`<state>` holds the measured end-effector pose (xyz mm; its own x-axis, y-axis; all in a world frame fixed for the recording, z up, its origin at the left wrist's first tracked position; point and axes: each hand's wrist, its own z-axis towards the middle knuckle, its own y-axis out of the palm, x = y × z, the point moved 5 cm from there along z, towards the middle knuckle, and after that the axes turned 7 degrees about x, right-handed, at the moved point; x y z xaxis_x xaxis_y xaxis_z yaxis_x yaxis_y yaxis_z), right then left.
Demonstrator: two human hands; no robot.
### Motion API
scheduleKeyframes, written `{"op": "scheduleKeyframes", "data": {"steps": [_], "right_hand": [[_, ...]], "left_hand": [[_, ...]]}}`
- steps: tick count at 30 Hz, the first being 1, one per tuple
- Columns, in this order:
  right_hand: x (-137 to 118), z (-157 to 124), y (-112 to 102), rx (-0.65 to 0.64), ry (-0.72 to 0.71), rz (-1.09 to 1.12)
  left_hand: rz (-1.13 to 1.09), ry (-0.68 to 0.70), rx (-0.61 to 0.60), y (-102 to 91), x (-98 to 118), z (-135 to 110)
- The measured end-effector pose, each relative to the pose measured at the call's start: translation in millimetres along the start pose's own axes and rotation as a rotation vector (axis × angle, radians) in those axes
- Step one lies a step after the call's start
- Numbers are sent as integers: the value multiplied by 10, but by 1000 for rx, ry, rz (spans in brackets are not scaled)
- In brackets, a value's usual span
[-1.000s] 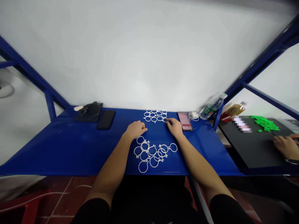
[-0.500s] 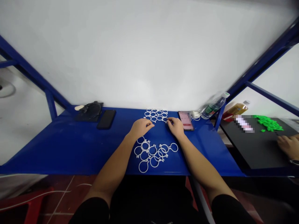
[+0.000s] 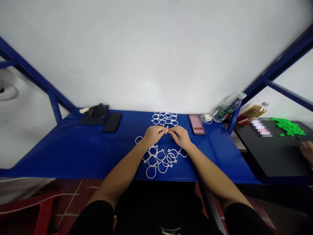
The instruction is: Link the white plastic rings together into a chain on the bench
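Note:
My left hand and my right hand meet over the middle of the blue table, fingertips pinched together. Between them is a white plastic ring, seen nearly edge-on and partly hidden by the fingers. Just beyond the hands, several white rings lie side by side in neat rows near the wall. Closer to my body, between my forearms, is a loose heap of similar white rings with small tabs, some overlapping.
On the blue table lie a black phone and a black plastic bag at left. To the right are a pink-screened phone, a white cable and a water bottle. Another person's hand is near green pieces.
My right hand has come away from the laid-out rows and moved left; my left hand has moved right. They now meet at a white ring. The view has shifted slightly.

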<state>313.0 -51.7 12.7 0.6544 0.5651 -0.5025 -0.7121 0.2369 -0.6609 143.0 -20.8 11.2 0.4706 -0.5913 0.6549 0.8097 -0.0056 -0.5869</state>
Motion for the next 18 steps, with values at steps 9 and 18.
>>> {"op": "scheduleKeyframes", "data": {"steps": [9, 18], "right_hand": [[-47, -22, -37, 39, -22, 43], [50, 4, -50, 30, 24, -21]], "left_hand": [[-28, 52, -25, -1, 50, -14], [211, 96, 1, -141, -67, 64]]}}
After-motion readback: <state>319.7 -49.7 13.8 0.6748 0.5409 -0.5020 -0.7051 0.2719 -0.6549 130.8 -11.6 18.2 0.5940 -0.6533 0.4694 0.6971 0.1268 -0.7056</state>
